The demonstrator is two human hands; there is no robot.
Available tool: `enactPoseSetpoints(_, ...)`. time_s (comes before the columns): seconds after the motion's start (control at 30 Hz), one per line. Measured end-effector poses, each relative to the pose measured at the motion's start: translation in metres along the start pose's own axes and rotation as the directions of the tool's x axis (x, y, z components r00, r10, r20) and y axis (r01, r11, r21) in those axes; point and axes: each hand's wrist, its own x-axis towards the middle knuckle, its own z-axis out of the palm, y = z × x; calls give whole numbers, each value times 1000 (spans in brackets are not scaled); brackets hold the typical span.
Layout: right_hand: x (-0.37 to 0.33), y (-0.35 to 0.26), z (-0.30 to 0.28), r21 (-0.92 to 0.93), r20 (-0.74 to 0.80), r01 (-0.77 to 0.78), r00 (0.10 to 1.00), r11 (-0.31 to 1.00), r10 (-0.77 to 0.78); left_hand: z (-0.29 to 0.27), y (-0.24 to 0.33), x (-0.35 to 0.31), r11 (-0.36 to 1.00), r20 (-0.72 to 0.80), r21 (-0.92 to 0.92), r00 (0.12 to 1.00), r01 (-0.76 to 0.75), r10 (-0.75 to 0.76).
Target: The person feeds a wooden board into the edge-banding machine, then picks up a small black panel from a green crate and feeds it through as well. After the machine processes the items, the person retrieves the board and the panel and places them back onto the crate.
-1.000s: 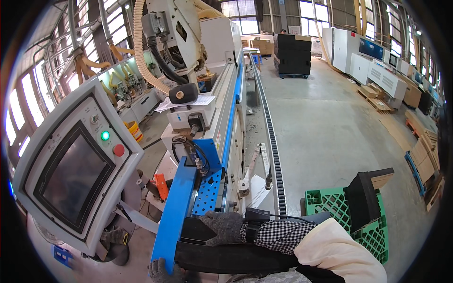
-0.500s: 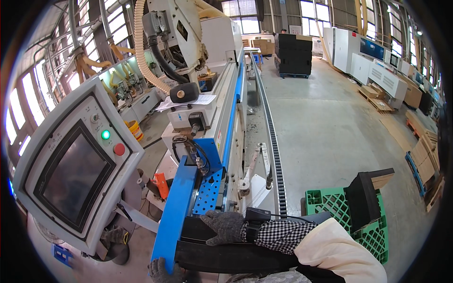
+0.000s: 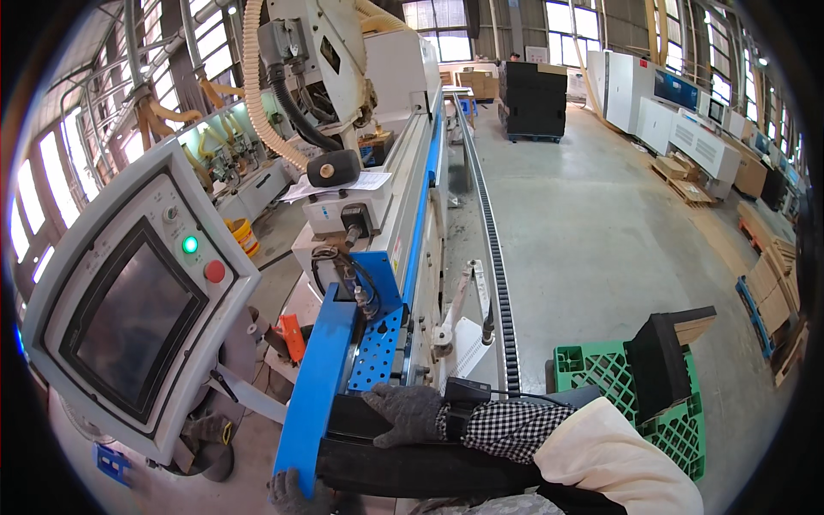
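Observation:
My right hand (image 3: pixel 407 415), in a grey knitted glove, lies open with thumb and fingers spread over long black panels. The nearer black panel (image 3: pixel 412 468) runs crosswise in front of me, its left end beside a blue metal bar (image 3: pixel 313 386). At the near end of that bar is my left hand (image 3: pixel 296 493), also gloved in grey. Its fingers look apart and touch the bar's end; the picture's lower rim cuts off part of the hand. A blue perforated plate (image 3: pixel 375 354) sits just beyond my right hand.
A control panel (image 3: pixel 137 309) with a dark screen, lit green button and red knob stands left. The long machine (image 3: pixel 322 257) stretches ahead, with a roller track (image 3: pixel 493 249) alongside. At right, a green plastic pallet (image 3: pixel 592 369) carries black boards (image 3: pixel 659 365). Stacked black blocks (image 3: pixel 534 99) stand far off.
The view has shifted very slightly. Both hands and the black panels stay in the same places.

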Motion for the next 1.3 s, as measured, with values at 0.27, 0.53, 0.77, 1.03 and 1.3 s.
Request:
enactPoseSetpoints(0.27,-1,-7,-13,55,127,-36,992,998,29,-1,-1,-4,1000,-14,-6,1000,14,-14)
enactPoseSetpoints(0.53,0,0,4,14,-23,11,1000,1000,-10,-2,1,0,1000,-15,-13,1000,9,-9)
enactPoseSetpoints(0.77,-1,-4,-6,28,14,16,1000,999,-16,-5,2,0,1000,-21,-14,1000,-7,7)
enactPoseSetpoints(1.03,-1,-1,-2,11,18,4,1000,1000,-4,-2,2,0,999,-51,-13,998,-40,40)
enactPoseSetpoints(1.3,-2,-2,2,1,3,5,1000,1000,-5,47,-50,-30,1000,-12,29,1000,-7,7)
